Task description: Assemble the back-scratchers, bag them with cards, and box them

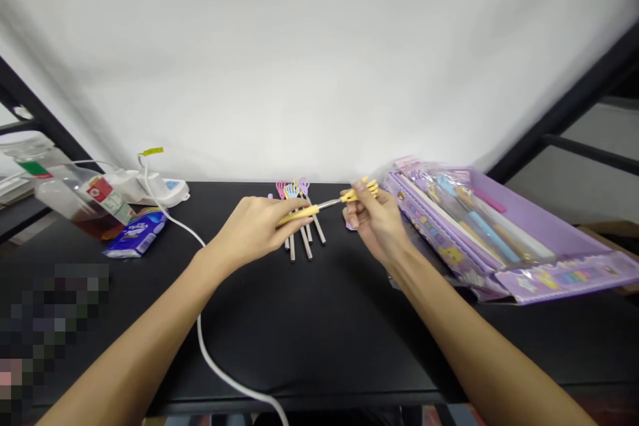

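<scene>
A yellow back scratcher [305,213] with a silver rod is held level above the black table. My left hand [252,226] is closed round its yellow handle. With its fingers pinched, my right hand [377,213] grips the yellow claw-shaped head at the other end. Behind and below my left hand lie several metal-rod back scratchers [305,239] with pink, blue, yellow and purple claw heads, partly covered by the hand. A small pinkish piece [349,221] shows beneath my right fingers; its kind is unclear.
A purple display box [524,206] with wrapped back scratchers [486,229] stands on the right. At left are a bottle of brown liquid [74,196], a blue packet [137,233] and a white power strip [172,192]. A white cable [202,339] crosses the black table [319,333].
</scene>
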